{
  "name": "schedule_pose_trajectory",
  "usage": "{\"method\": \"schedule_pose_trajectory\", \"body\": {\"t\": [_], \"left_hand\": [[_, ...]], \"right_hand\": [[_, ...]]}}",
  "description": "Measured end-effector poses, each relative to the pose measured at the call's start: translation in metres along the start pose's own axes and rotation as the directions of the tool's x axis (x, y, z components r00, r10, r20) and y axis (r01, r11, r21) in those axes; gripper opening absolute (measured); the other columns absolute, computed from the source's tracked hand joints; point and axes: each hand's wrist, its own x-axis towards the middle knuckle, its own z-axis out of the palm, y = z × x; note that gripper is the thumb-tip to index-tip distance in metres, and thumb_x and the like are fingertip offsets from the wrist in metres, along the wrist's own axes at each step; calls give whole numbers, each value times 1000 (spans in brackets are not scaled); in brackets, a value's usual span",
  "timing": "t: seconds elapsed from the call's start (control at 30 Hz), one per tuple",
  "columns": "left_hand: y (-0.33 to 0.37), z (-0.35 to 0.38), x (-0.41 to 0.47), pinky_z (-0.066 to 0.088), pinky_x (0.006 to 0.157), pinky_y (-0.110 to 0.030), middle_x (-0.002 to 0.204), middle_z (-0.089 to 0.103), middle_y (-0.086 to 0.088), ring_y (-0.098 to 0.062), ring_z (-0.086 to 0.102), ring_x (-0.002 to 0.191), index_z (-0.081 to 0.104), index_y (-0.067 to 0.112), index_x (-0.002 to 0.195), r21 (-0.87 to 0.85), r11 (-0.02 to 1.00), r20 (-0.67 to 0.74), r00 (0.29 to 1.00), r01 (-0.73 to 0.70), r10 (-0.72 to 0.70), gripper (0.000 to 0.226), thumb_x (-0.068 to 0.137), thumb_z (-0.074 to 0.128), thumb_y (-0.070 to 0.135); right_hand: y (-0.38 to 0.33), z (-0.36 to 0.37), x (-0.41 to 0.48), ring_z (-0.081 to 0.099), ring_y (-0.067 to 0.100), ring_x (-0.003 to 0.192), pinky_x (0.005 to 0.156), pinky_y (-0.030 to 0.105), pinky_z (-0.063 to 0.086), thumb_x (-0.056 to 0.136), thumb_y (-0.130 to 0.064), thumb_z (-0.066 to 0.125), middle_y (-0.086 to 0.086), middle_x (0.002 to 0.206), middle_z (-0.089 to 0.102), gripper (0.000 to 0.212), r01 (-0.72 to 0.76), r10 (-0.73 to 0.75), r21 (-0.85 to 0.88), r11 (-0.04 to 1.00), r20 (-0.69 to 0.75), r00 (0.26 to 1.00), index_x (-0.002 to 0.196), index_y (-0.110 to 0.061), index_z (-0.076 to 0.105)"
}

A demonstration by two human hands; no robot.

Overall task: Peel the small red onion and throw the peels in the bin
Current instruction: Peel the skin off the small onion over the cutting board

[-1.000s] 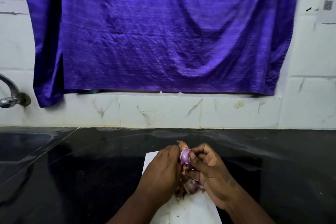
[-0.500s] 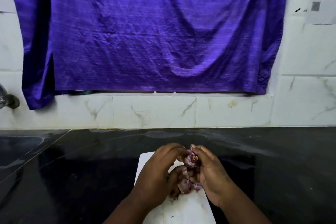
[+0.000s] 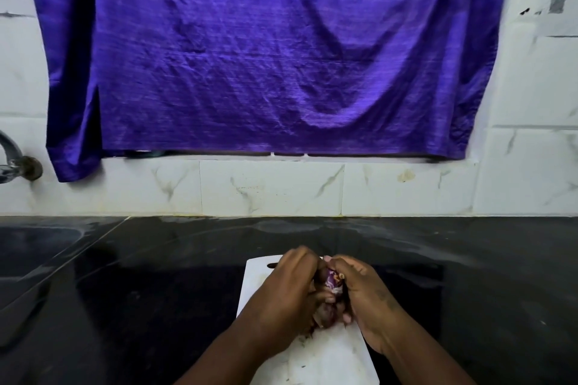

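A small red onion [image 3: 332,282], purple with its root end showing, is pinched between both hands above a white cutting board [image 3: 325,359]. My left hand [image 3: 287,291] curls around it from the left, and my right hand [image 3: 362,294] grips it from the right. Loose brownish peels [image 3: 323,314] bunch under my fingers just above the board; which hand holds them I cannot tell. Most of the onion is hidden by my fingers. No bin is in view.
The board lies on a black stone counter [image 3: 156,291]. A sink basin [image 3: 28,250] and a metal tap [image 3: 15,159] are at the far left. A purple cloth [image 3: 266,56] hangs on the white tiled wall [image 3: 406,187] behind.
My hands have closed in tighter around the onion and dropped slightly toward the board. Less of the purple onion shows now than a second ago.
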Motion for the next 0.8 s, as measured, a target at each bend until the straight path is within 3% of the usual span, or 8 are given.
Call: {"method": "schedule_pose_trajectory", "body": {"t": [0.23,0.3,0.37,0.43,0.53,0.6,0.67,0.8], "left_hand": [[5,-3,2,37,73,-27,98,38,13,-8,32,86,46,20,95,131,989,48,997,-74,68,16,100,62,22],[6,-3,2,34,71,-26,97,32,14,-6,26,85,39,25,95,171,981,63,995,-89,80,25,97,62,14],[6,-2,3,32,69,-26,96,33,12,-6,22,86,35,26,94,199,974,65,993,-106,95,34,89,62,6],[7,-1,3,35,67,-27,97,38,9,-5,22,86,37,26,94,196,975,38,994,-108,102,28,83,54,7],[8,0,1,48,68,-33,104,46,10,-9,39,89,45,25,97,150,986,-52,996,-67,75,21,82,55,13],[5,0,-1,49,88,-18,120,53,12,-7,50,108,53,26,112,84,996,-119,992,-38,48,24,89,61,21],[2,0,-1,40,102,-8,135,56,13,-2,52,124,57,29,129,59,998,-125,991,-32,39,37,94,66,24],[2,2,-1,51,95,-21,126,65,13,-5,62,116,66,26,124,41,999,-127,991,-33,38,29,95,66,23]], "right_hand": [[1,-1,-2,40,12,39,42,20,22,101,-21,49,2,51,57,32,-112,112,14,994,-21,994,80,-18,72],[-1,-2,-3,40,10,38,42,20,21,101,-22,51,1,51,57,30,-132,133,37,991,-17,991,84,-15,74],[-4,-3,-5,39,9,37,41,20,20,100,-23,54,0,50,55,29,-146,147,65,987,1,989,78,-16,72],[-4,-3,-4,37,9,40,42,22,19,97,-24,57,-1,52,53,32,-162,160,100,982,27,987,68,-20,72],[-5,-4,-4,37,9,42,41,22,22,97,-30,59,-1,54,54,35,-180,173,174,968,56,983,68,-20,75],[-6,-4,-4,37,9,43,41,23,24,99,-36,57,-1,55,60,39,-177,162,234,956,83,983,70,-18,75],[-5,-5,-3,40,9,46,41,22,27,99,-43,57,0,59,65,39,-169,146,258,951,106,984,79,-15,76],[-3,-6,-1,68,18,61,48,27,48,101,-49,51,12,82,76,52,-131,96,280,951,136,986,97,-4,77]]}}
